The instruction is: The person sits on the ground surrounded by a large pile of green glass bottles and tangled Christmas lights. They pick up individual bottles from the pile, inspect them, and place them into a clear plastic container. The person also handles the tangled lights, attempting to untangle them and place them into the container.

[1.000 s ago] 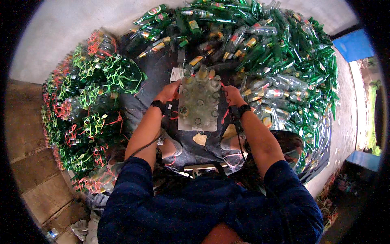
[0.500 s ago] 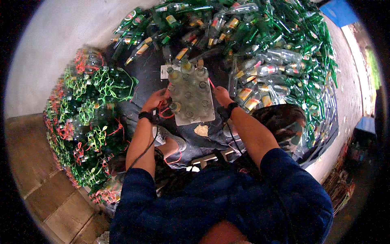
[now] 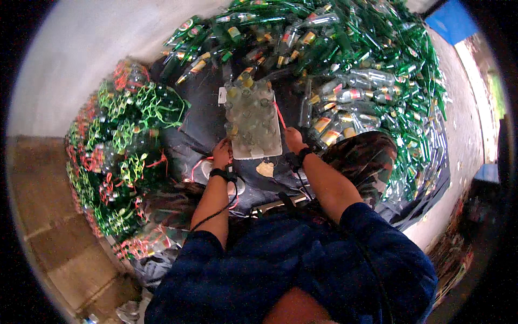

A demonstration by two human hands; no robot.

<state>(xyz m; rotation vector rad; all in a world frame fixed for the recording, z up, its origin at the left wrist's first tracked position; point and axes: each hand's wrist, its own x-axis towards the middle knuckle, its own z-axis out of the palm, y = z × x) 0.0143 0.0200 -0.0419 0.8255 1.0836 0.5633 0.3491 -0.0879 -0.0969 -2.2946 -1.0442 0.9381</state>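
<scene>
A group of clear glass bottles [image 3: 246, 114] stands upright and close together on a pale rectangular board [image 3: 259, 156] in front of me. Red plastic string [image 3: 279, 114] runs down along the right side of the bottles into my right hand [image 3: 294, 140], whose fingers are closed on it. At the near left corner of the board is my left hand [image 3: 222, 154], fingers curled. More red string shows beside it, and it appears to hold this strand, though its fingertips are partly hidden.
Loose green and clear bottles [image 3: 356, 43] form a large heap at the back and right. On the left are stacked bottles tied with green and red string [image 3: 129, 124]. Black sheeting [image 3: 197, 119] covers the floor, with a pale yellowish scrap [image 3: 265, 169] near the board.
My left hand has come down along the left side of the bottles to the board's near corner. My right hand has lowered slightly, drawing out a longer stretch of red string.
</scene>
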